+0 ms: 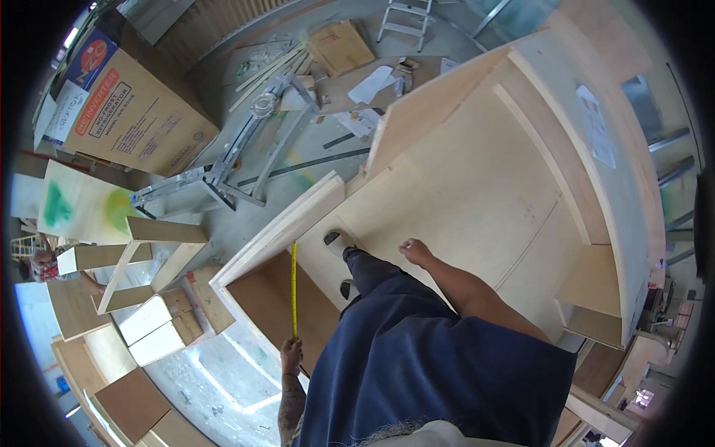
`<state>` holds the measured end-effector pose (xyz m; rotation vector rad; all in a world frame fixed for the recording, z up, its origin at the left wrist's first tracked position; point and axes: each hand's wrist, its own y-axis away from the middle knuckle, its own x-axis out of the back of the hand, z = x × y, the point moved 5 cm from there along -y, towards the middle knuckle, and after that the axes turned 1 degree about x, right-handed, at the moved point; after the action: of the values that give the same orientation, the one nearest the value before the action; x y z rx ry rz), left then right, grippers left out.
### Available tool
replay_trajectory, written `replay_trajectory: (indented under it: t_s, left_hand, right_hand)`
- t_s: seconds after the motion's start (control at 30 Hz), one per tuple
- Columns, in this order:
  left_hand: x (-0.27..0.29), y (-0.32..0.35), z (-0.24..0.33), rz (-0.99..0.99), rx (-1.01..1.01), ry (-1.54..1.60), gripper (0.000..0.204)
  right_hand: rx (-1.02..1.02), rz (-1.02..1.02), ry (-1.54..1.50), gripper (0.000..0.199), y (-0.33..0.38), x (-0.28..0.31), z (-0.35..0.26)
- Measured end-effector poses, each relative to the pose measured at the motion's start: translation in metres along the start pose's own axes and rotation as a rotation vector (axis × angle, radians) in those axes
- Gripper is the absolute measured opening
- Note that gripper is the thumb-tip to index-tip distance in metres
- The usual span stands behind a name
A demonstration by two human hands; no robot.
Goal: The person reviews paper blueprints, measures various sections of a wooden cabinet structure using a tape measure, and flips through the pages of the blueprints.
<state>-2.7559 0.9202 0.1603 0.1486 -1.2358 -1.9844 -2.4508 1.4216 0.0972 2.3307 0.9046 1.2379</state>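
Note:
My left hand [291, 357] is closed around a tape measure, its case hidden by the fingers. The yellow blade [294, 290] stretches from that hand across the open brown compartment [257, 287] to the light wooden edge of the low partition [287, 220]. My right hand [415, 252] hangs over the plywood floor [447, 194], fingers curled into a loose fist, and nothing shows in it. It touches nothing and is nearest my leg and shoe [339, 240].
A curved plywood wall [588, 171] with an inner ledge rises on the right. Left of the partition stand a metal frame [257, 112], a large cardboard box [141, 104] and wooden frames [123, 276]. Another person [52, 264] is at far left. A step ladder [404, 22] stands at the back.

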Motion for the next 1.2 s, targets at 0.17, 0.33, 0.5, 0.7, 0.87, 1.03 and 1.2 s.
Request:
replay_trajectory:
  t_s: [0.17,0.33,0.5,0.7,0.87,1.03,1.2]
  left_hand:
    - [-0.037,0.014,-0.023,-0.057,-0.001,-0.047,0.027]
    - [-0.100,0.078,-0.022,-0.001,-0.117,-0.175,0.029]
    - [-0.183,0.129,-0.044,0.109,-0.094,-0.280,0.035]
    - [-0.292,0.161,-0.115,0.140,-0.102,-0.169,0.044]
    - [-0.369,0.184,-0.128,0.054,-0.169,-0.291,0.045]
    - [-0.414,0.241,-0.085,0.130,-0.240,-0.214,0.046]
    - [-0.449,0.274,-0.070,0.241,-0.188,-0.396,0.047]
  right_hand:
    - [0.059,-0.092,0.094,0.046,0.066,0.027,0.083]
    - [-0.095,-0.119,0.118,0.049,0.083,0.065,0.168]
    - [-0.106,-0.050,-0.031,0.043,0.061,0.117,0.237]
    - [0.057,0.040,-0.237,0.037,0.007,0.200,0.339]
    - [-0.171,0.012,-0.309,0.035,-0.005,0.265,0.459]
    - [-0.177,-0.011,-0.295,0.038,0.012,0.300,0.511]
    - [-0.272,-0.082,-0.463,0.042,0.055,0.315,0.507]
